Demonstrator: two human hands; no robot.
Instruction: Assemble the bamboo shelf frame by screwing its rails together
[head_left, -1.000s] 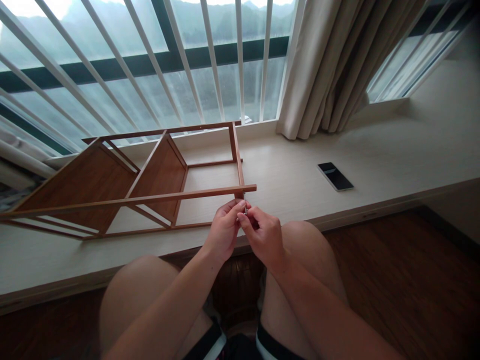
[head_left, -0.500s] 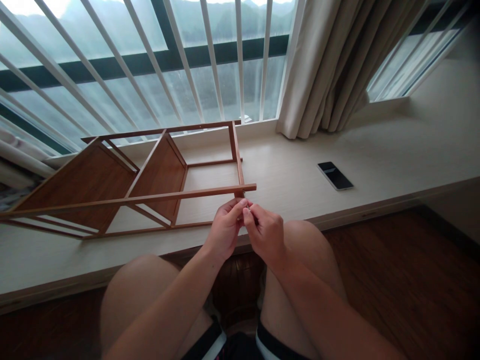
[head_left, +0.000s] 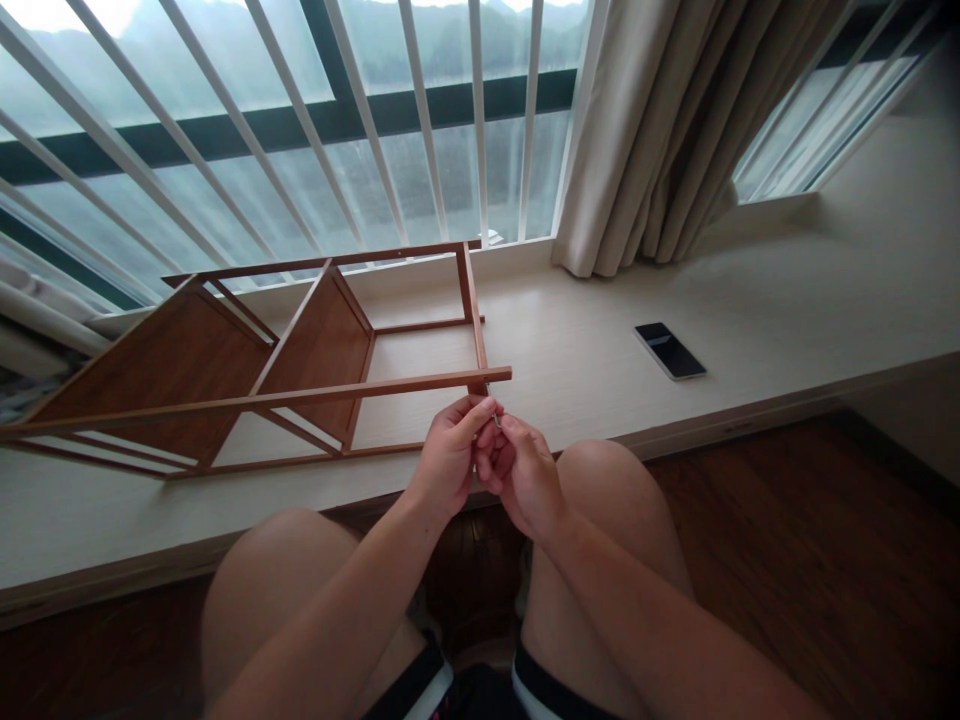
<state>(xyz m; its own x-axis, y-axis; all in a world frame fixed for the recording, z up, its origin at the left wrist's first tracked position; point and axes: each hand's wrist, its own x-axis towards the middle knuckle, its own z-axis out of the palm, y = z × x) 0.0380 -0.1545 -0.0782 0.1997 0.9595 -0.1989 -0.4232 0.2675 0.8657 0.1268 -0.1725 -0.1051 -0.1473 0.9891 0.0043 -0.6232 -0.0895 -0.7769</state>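
A brown wooden shelf rack (head_left: pixel 315 392) lies on its side on the pale window ledge, its legs pointing right. Against the near leg's end, a thin metal Allen key (head_left: pixel 496 419) runs from the wood down to my fingers; most of it is hidden. My left hand (head_left: pixel 451 448) pinches it close to the frame, thumb and forefinger together. On its lower end my right hand (head_left: pixel 529 470) closes thumb and forefinger, the other fingers curled under and close to the left hand.
A smartphone (head_left: pixel 670 351) lies on the ledge (head_left: pixel 570 340) to the right. Behind the rack stands a barred window (head_left: pixel 390 150), with a beige curtain (head_left: pixel 622 150) beside it. My knees (head_left: pixel 611 475) are against the ledge's front edge; dark wooden floor (head_left: pixel 787 540) lies below.
My right hand has rolled over, its curled fingers now showing below the Allen key. My left hand, the rack and the phone stay in place.
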